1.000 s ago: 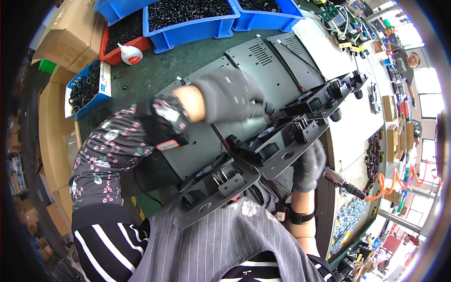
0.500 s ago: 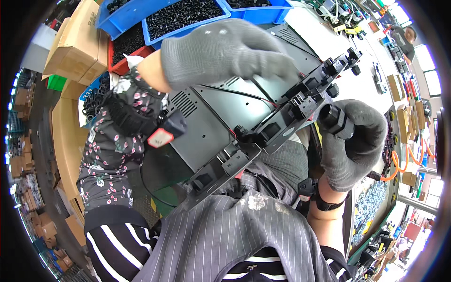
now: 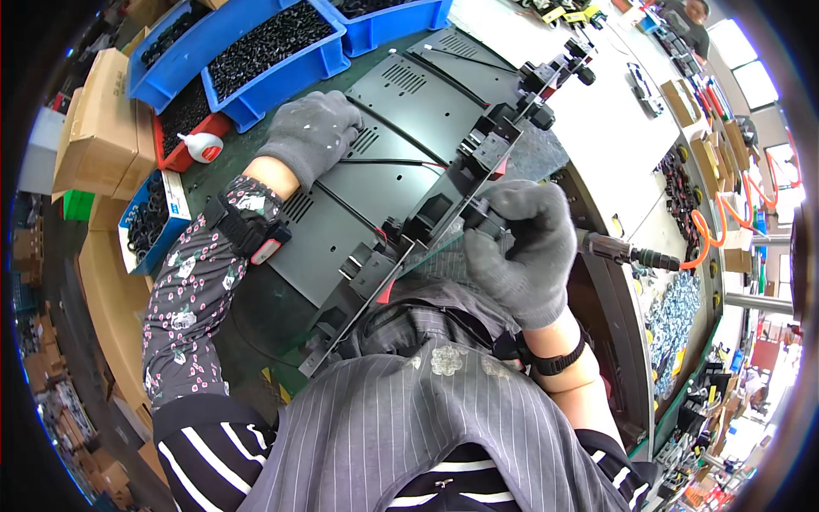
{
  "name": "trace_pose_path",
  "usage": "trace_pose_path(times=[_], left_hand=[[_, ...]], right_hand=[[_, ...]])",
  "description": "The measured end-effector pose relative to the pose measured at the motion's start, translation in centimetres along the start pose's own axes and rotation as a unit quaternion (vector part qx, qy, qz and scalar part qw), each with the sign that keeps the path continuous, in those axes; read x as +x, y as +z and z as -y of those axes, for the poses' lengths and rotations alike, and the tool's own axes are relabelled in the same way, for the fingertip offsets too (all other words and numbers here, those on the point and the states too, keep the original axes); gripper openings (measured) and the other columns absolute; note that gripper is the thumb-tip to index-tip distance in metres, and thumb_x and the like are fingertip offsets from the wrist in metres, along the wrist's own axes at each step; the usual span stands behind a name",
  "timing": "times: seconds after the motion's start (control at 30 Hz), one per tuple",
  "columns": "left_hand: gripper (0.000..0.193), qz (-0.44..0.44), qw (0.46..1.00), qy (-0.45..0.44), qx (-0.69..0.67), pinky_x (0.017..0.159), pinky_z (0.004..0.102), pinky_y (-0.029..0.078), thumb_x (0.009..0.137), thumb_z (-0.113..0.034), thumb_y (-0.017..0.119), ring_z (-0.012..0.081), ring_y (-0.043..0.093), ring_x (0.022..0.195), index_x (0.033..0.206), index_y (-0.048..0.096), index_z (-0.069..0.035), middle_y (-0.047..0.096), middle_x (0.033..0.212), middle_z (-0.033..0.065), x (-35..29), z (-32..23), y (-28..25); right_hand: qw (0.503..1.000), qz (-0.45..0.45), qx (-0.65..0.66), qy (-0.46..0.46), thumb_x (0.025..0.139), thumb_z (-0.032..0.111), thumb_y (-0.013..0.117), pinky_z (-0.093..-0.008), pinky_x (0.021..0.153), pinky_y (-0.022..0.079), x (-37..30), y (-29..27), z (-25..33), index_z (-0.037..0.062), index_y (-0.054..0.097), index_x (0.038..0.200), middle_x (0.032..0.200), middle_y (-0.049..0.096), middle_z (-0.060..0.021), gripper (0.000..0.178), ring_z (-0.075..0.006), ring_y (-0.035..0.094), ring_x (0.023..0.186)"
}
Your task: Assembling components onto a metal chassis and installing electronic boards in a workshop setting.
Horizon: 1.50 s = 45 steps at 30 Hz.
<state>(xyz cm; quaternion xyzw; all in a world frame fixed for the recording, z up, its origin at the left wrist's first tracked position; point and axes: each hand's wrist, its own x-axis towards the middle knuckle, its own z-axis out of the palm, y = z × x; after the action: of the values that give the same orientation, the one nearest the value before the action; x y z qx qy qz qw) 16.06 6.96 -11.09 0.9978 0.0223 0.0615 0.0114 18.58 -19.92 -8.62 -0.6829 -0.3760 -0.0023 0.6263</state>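
Note:
My gloved left hand [image 3: 311, 132] rests at the far left edge of dark grey slotted metal panels [image 3: 375, 205], fingers curled in and closed. What lies in those fingers, if anything, is hidden. Wrapped round an air screwdriver [image 3: 601, 246] is my gloved right hand [image 3: 525, 256], close to the panels' near edge. The tool's black front end points at that edge, and its tip is hard to see. Along this edge runs a row of black fittings [image 3: 431, 213] with small red parts. Thin black cables [image 3: 350, 205] lie across the panels.
Blue bins [image 3: 273, 55] of small black parts stand at the far left, beside a red bin [image 3: 183, 124] with a white bottle [image 3: 202, 147]. Cardboard boxes [image 3: 107, 128] are left of them. An orange coiled hose [image 3: 704, 226] trails right from the screwdriver.
My left hand has drawn back leftward from over the fittings to the panels' far left side. My right hand has brought the screwdriver left, up to the near edge. The whole view has shifted.

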Motion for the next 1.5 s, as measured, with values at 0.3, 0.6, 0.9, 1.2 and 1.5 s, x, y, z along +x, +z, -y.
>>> trace_pose_path(times=[0.3, 0.6, 0.9, 1.2, 1.5], left_hand=[[0.019, 0.074, 0.799, 0.049, -0.594, 0.086, 0.0299, 0.045, 0.083, -0.013, 0.061, 0.0159, 0.054, 0.100, 0.096, 0.064, 0.001, 0.054, 0.110, 0.0092, -3.4, -7.4, -6.3], [0.026, 0.083, 0.746, 0.011, -0.661, 0.082, 0.0289, 0.047, 0.078, -0.015, 0.068, 0.0162, 0.057, 0.094, 0.100, 0.066, -0.003, 0.055, 0.111, 0.0096, -3.8, -7.3, -6.2], [0.018, -0.024, 0.814, 0.188, -0.549, 0.074, 0.0301, 0.047, 0.075, -0.015, 0.069, 0.0179, 0.059, 0.087, 0.087, 0.067, -0.002, 0.063, 0.093, 0.0091, -2.5, -6.4, -5.5], [0.025, 0.142, 0.747, 0.027, -0.649, 0.066, 0.0218, 0.043, 0.079, -0.024, 0.070, 0.0068, 0.052, 0.076, 0.088, 0.060, -0.003, 0.058, 0.084, -0.0002, -2.6, -7.3, -6.1], [0.021, 0.136, 0.678, -0.009, -0.723, 0.065, 0.0203, 0.043, 0.077, -0.013, 0.072, 0.0062, 0.052, 0.073, 0.088, 0.056, -0.005, 0.058, 0.082, -0.0006, -2.7, -7.9, -5.9]], right_hand=[[0.995, 0.001, -0.084, 0.057, 0.073, 0.011, 0.070, -0.0234, 0.054, 0.049, -0.1, 0.5, 1.7, 0.0023, 0.051, 0.093, 0.070, 0.063, -0.0067, 0.029, -0.0090, 0.061, 0.059], [0.979, 0.040, -0.196, -0.030, 0.072, 0.012, 0.071, -0.0266, 0.051, 0.048, 0.2, -0.2, 2.5, 0.0023, 0.055, 0.094, 0.070, 0.063, -0.0078, 0.029, -0.0164, 0.061, 0.054], [0.982, 0.123, -0.105, 0.102, 0.093, 0.037, 0.043, -0.0277, 0.052, 0.040, 0.7, 0.1, 1.8, -0.0019, 0.055, 0.077, 0.058, 0.053, -0.0067, 0.044, -0.0113, 0.049, 0.053], [0.954, 0.061, -0.284, -0.080, 0.079, 0.033, 0.064, -0.0342, 0.054, 0.045, 0.6, 0.0, 1.7, 0.0028, 0.054, 0.087, 0.068, 0.056, -0.0104, 0.032, -0.0285, 0.057, 0.060], [0.981, 0.133, -0.104, 0.094, 0.090, 0.042, 0.047, -0.0299, 0.057, 0.043, 0.9, -1.0, 2.2, 0.0003, 0.056, 0.082, 0.063, 0.054, -0.0106, 0.043, -0.0227, 0.055, 0.059]])
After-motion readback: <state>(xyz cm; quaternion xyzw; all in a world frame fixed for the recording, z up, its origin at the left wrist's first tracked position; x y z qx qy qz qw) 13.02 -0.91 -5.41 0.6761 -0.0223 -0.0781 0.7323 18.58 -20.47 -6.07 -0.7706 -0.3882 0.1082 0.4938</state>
